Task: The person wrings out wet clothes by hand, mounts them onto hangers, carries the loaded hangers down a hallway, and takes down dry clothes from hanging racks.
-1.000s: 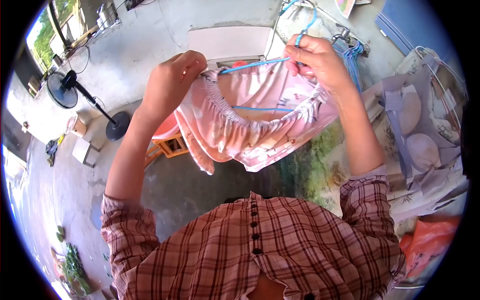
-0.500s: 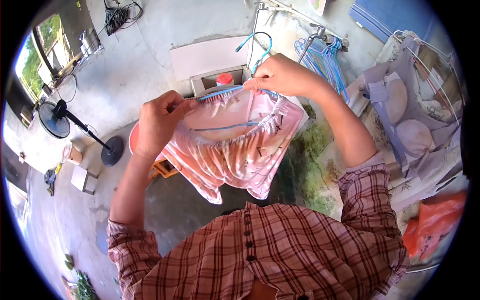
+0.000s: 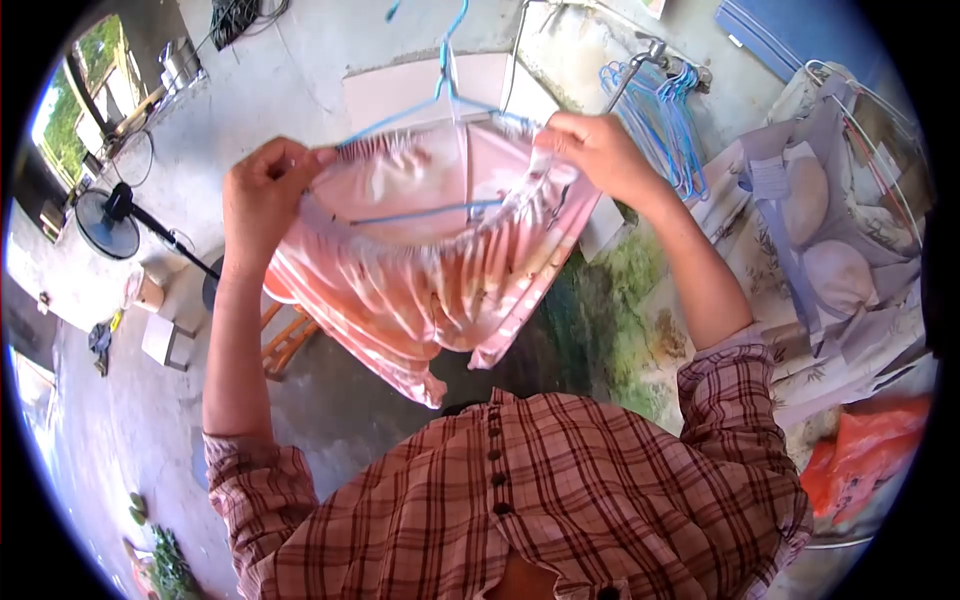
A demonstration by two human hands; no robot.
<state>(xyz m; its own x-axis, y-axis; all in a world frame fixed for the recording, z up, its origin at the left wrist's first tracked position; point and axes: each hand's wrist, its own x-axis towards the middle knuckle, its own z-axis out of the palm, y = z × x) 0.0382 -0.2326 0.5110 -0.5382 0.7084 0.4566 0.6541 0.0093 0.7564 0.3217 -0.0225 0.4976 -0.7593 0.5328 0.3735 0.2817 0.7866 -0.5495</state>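
Pink patterned shorts [image 3: 400,285] with a gathered elastic waist hang spread in front of me. A blue hanger [image 3: 443,82] is inside the waist, its hook upward and its lower bar crossing the opening. My left hand [image 3: 262,195] pinches the waistband at its left end, the thumb along the edge. At the opposite end my right hand [image 3: 600,155] is closed on the waistband near the hanger's right shoulder. The two leg ends dangle below, close to my checked shirt.
Several blue hangers [image 3: 665,135] hang from a tap [image 3: 650,50] on the wall. Lilac laundry [image 3: 800,220] with a bra hangs at right, above a red bag [image 3: 870,450]. A standing fan [image 3: 108,222], white stool [image 3: 165,340] and orange stool [image 3: 290,340] are at left.
The right hand has left the hanger's middle and moved right to the waistband's end. The left hand has shifted left, and the shorts are stretched wider, with the hanger's hook higher.
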